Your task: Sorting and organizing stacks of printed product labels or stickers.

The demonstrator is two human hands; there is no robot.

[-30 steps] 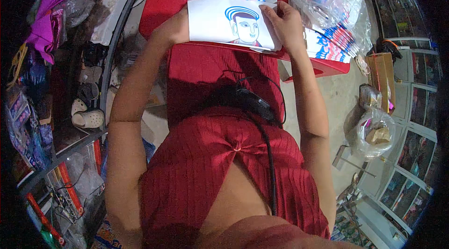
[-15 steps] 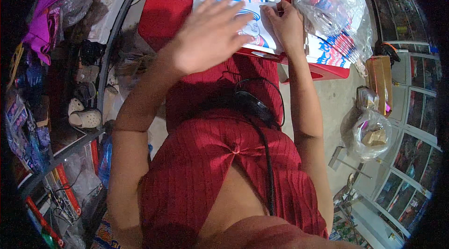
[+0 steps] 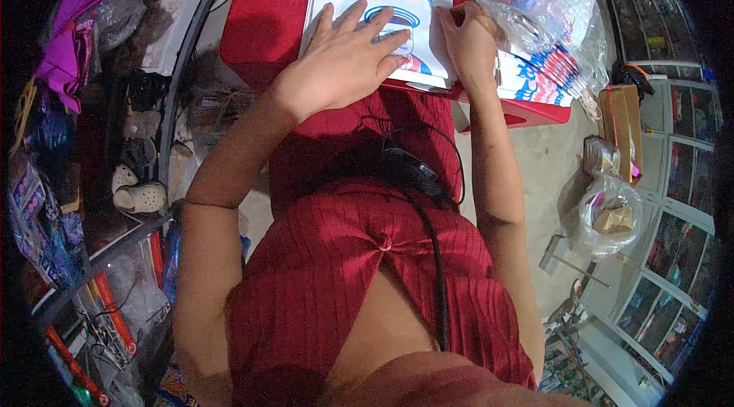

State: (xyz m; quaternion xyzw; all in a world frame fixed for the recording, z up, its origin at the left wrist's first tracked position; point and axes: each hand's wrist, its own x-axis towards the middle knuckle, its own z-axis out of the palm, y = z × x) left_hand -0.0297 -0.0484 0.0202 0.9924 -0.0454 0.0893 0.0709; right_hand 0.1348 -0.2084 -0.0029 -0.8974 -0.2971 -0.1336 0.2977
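A white paper bag [image 3: 401, 29], printed in blue and red, lies flat on top of a stack at the near edge of a red table [image 3: 264, 17]. My left hand [image 3: 340, 59] rests on its left half with the fingers spread, covering part of the print. At the bag's right edge, my right hand [image 3: 470, 40] has its thumb and curled fingers drawn together in a pinch on the paper. What lies under those fingers is partly hidden.
To the right, a clear plastic bag [image 3: 527, 13] of printed packets sits on another printed stack [image 3: 539, 78]. A cardboard box [image 3: 621, 124] and a plastic bag of scraps [image 3: 608, 216] stand near glass cabinets. On the left are a dark metal rack [image 3: 170, 132] and pale clogs [image 3: 141, 197].
My left hand, blurred before, has come down and spread on the paper bag. The upper sheet has shifted slightly left, and less blue print shows. My right hand has barely moved.
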